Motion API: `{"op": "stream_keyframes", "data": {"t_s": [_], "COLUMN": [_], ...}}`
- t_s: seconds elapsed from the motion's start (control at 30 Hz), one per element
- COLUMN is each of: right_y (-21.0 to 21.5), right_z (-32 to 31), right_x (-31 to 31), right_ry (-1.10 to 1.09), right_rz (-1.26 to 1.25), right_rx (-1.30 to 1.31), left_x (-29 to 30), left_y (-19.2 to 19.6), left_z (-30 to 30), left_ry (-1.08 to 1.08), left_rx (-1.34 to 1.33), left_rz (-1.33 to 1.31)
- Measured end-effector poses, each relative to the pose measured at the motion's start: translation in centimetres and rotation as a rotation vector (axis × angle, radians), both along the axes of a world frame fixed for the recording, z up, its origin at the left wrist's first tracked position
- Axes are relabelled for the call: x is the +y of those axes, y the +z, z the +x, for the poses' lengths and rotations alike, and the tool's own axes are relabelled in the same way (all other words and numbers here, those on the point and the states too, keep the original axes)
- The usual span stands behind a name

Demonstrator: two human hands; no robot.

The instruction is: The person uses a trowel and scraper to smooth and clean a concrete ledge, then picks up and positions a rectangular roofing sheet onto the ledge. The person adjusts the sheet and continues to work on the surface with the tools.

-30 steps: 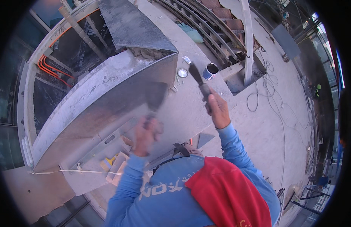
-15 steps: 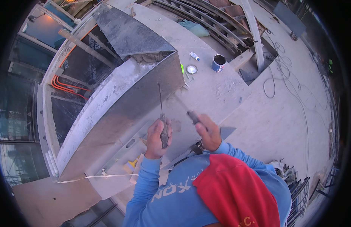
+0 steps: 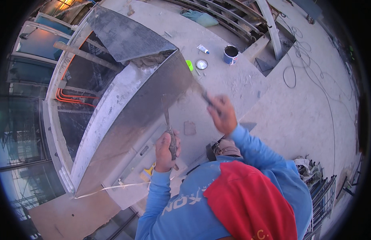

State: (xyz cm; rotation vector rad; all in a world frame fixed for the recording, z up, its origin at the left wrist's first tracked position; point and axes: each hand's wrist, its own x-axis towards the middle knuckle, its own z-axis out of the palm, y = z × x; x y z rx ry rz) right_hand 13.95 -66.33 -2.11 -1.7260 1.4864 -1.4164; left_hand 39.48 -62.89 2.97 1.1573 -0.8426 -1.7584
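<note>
My left hand (image 3: 164, 150) is closed round the grey, smeared handle of a putty knife (image 3: 171, 140), its thin blade pointing up and away, seen nearly edge-on. To its right, my right hand (image 3: 223, 116) grips a dark-handled scraping tool (image 3: 206, 97). That tool's far end is smeared by motion, so its shape is unclear. Both tools are in front of the grey face of a curved, slab-clad wall (image 3: 141, 108). Further off on the pale floor stand an open can (image 3: 230, 55) with dark contents, a round lid (image 3: 201, 64) and a small tube (image 3: 203, 49).
A bright green item (image 3: 189, 65) lies beside the wall's corner. Below the wall are a spirit level (image 3: 144, 151), a yellow-handled tool (image 3: 147, 173) and a small square piece (image 3: 190, 128). Cables (image 3: 291, 76) loop over the floor at right; metal frames (image 3: 233, 16) lie behind.
My right hand has risen slightly and moved away from the left, with its tool swung up. The left putty knife's blade has turned a little. The view has shifted slightly.
</note>
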Motion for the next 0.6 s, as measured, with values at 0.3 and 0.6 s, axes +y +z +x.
{"op": "stream_keyframes", "data": {"t_s": [0.3,0.6], "right_y": [-2.6,-3.3], "right_z": [-0.1,0.5], "right_x": [-11.5,-12.6], "right_ry": [-0.223,-0.238], "right_rz": [0.016,0.004], "right_rx": [0.120,0.150], "left_x": [2.1,2.9], "left_y": [-1.6,-2.4], "left_z": [0.0,1.4], "left_ry": [0.147,0.225], "left_rx": [0.004,0.023], "left_rz": [0.107,0.165]}}
